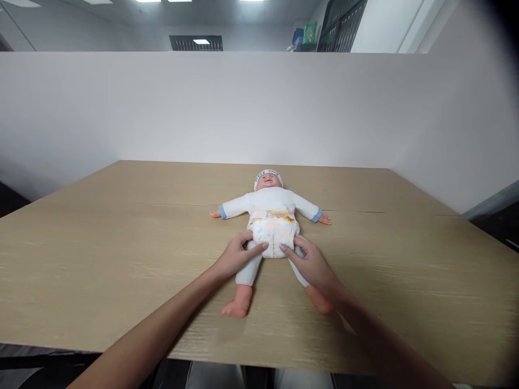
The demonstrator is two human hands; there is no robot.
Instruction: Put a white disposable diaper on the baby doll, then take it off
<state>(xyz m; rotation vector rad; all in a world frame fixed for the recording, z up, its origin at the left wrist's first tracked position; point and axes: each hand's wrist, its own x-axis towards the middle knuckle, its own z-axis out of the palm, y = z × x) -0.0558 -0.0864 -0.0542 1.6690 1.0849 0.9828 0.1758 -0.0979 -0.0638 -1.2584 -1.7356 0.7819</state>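
A baby doll [267, 200] in a white suit with blue cuffs lies on its back, arms spread and feet toward me. It wears a white cap with dark lettering. Around its hips, over the suit, sits a white diaper [274, 231] with an orange patterned waistband. My left hand [239, 255] pinches the diaper's leg edge on the left, thumb on the front and fingers at the side. On the other side my right hand [310, 262] grips the opposite leg edge in the same way. Part of the doll's right-hand leg is hidden behind my right hand and forearm.
The doll lies on a wide wooden table [121, 259] with seams across its top. A white partition [243, 108] rises behind the table and along its sides. Beyond it, a green package [310, 33] and a blue object [298, 35] show at the upper right.
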